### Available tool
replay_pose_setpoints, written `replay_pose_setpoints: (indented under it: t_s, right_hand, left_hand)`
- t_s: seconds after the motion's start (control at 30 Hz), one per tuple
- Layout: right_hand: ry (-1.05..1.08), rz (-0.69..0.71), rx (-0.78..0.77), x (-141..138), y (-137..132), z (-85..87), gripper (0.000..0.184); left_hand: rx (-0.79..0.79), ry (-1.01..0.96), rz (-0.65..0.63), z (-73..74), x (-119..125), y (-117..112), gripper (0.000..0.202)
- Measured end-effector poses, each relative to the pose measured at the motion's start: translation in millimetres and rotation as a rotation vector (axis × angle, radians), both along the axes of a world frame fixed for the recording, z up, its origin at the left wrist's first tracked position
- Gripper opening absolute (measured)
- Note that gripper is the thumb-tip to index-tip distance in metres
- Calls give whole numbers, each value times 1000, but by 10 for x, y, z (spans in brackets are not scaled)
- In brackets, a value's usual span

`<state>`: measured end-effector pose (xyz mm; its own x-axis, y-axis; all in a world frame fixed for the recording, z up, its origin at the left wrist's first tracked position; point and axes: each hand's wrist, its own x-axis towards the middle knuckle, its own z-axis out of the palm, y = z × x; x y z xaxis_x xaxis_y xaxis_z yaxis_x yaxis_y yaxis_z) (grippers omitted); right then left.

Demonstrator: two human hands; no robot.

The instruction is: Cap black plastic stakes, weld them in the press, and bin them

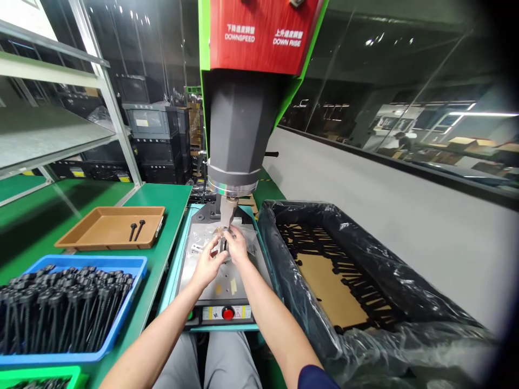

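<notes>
Both my hands meet at a small fixture on the metal work plate of a press, right below its metal horn. My left hand comes in from the left, its fingers and thumb curled around a narrow dark piece. On the other side, my right hand has its fingers pressed together at the top of that spot, close to the horn tip. The fingers cover most of what they grip, so its kind is unclear. Clear plastic film lies on the plate around the fixture.
At left stand a blue tray of black bolt-like parts, a brown tray with two such parts, and a green tray. A plastic-lined bin with rows of black parts is at right. A red button fronts the press.
</notes>
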<state>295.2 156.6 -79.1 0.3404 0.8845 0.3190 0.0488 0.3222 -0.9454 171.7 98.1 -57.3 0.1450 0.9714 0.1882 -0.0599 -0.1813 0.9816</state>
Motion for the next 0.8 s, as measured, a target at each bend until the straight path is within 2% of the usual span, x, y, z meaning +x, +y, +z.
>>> replay_pose_setpoints:
  t_s: [0.2, 0.3, 0.6, 0.8]
  right_hand:
    - [52, 184, -87, 128, 82, 64, 39]
    - [75, 219, -100, 179, 105, 84, 37]
    - [458, 102, -206, 322, 68, 16, 47]
    - [639, 50, -244, 512, -27, -55, 39]
  left_hand:
    - [-12, -10, 0, -28, -41, 47, 59]
    - [-10, -7, 1, -18, -41, 54, 58]
    - [11, 59, 39, -42, -3, 130, 61]
    - [92, 122, 53, -57, 52, 196, 56]
